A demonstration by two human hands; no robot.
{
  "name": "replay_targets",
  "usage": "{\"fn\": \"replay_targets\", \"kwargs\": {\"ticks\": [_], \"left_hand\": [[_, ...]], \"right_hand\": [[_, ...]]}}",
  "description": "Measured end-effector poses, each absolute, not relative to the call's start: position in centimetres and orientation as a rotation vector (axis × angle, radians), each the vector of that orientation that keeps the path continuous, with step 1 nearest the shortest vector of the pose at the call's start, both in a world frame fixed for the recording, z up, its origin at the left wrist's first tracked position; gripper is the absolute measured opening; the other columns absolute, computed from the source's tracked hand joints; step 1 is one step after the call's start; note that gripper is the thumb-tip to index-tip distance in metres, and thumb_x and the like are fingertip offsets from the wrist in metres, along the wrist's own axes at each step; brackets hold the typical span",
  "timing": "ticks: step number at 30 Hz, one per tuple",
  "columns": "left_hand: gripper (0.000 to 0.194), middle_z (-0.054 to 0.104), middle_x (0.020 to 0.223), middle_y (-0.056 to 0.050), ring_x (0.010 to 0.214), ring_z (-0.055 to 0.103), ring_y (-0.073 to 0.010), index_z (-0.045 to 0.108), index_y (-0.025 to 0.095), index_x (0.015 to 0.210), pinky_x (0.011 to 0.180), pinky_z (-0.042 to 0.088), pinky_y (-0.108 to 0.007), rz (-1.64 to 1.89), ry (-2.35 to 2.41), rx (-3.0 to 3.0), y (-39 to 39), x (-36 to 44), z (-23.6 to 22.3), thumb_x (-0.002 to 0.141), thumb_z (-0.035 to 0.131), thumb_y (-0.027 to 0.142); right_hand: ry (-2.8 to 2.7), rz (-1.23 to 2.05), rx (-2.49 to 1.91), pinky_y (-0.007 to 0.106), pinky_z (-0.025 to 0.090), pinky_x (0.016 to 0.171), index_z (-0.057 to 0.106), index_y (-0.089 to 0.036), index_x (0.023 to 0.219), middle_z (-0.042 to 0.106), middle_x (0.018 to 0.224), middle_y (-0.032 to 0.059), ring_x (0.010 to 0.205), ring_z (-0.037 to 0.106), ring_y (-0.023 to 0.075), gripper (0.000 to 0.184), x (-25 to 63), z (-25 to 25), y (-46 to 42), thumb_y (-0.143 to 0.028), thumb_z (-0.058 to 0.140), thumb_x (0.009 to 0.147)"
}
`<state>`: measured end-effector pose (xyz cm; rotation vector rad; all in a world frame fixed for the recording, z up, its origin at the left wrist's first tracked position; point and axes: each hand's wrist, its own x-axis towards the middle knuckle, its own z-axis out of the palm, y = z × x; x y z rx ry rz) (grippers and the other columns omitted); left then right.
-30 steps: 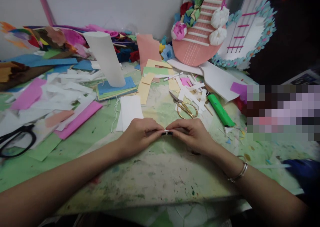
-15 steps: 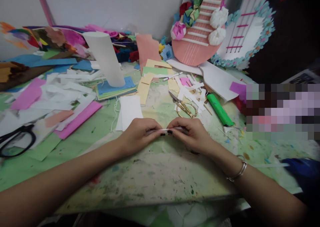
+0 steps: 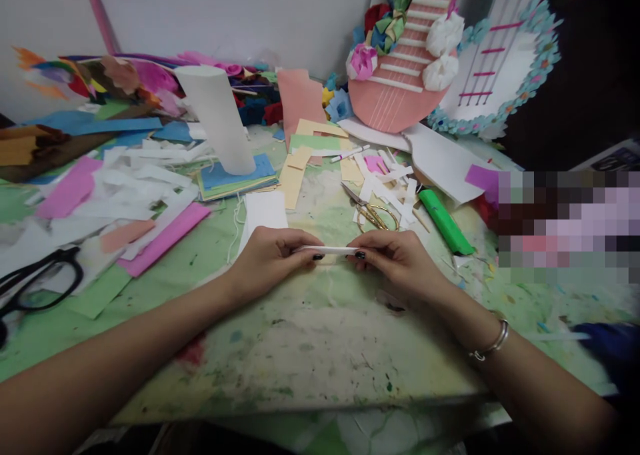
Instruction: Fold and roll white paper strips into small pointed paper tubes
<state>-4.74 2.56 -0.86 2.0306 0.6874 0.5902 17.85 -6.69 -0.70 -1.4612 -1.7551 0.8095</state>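
Between my two hands a thin white paper roll or folded strip is stretched level, just above the table. My left hand pinches its left end between thumb and fingers. At the other end my right hand pinches it the same way. Whether the paper is rolled or folded I cannot tell. White paper sheets lie just beyond my left hand. Gold-handled scissors rest beyond my right hand, near white paper strips.
A white paper cylinder stands on stacked coloured paper. Paper scraps and black glasses lie left. A green tube-shaped item lies right. Guitar-shaped paper crafts lean at the back. A pixelated patch covers the right edge.
My hands have moved apart along the white paper, so more of it shows between them. The view has shifted slightly.
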Motion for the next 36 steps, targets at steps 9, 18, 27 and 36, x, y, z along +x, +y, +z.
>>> {"fn": "replay_targets", "kwargs": {"ticks": [9,18,27,36], "left_hand": [[0.014,0.074,0.065,-0.001,0.062,0.071,-0.0133,0.071,0.014,0.093,0.061,0.056,-0.02,0.571,0.707,1.824,2.4,-4.7,-0.5,0.085,0.063,0.022],[0.013,0.073,0.062,-0.003,0.058,0.07,-0.0129,0.072,0.013,0.086,0.057,0.054,-0.019,0.538,0.737,1.701,2.8,-4.6,-0.2,0.08,0.067,0.023],[0.012,0.071,0.063,-0.003,0.058,0.067,-0.0109,0.073,0.012,0.079,0.054,0.049,-0.016,0.536,0.735,1.633,2.8,-4.0,-0.3,0.072,0.07,0.021],[0.013,0.07,0.062,-0.003,0.057,0.066,-0.0121,0.072,0.012,0.077,0.05,0.046,-0.017,0.556,0.638,1.613,2.6,-3.7,-1.1,0.068,0.065,0.019]], "right_hand": [[-1.632,0.917,-1.445,0.023,0.047,0.05,0.071,-0.016,0.098,0.068,0.06,0.0008,0.051,0.061,0.0115,0.021,18.0,-1.0,-6.6,-0.026,0.055,0.09],[-1.659,0.903,-1.527,0.023,0.043,0.045,0.067,-0.016,0.076,0.063,0.056,-0.0003,0.044,0.058,0.0102,0.021,18.6,-1.0,-6.6,-0.031,0.059,0.088],[-1.79,0.72,-1.342,0.026,0.053,0.068,0.064,-0.017,0.101,0.071,0.088,0.0056,0.078,0.066,0.0146,0.017,17.7,-0.9,-6.6,-0.025,0.062,0.086],[-1.88,0.669,-1.311,0.023,0.051,0.064,0.062,-0.019,0.096,0.068,0.087,0.0048,0.075,0.064,0.0123,0.008,16.0,-1.1,-7.0,-0.02,0.058,0.089]]}}
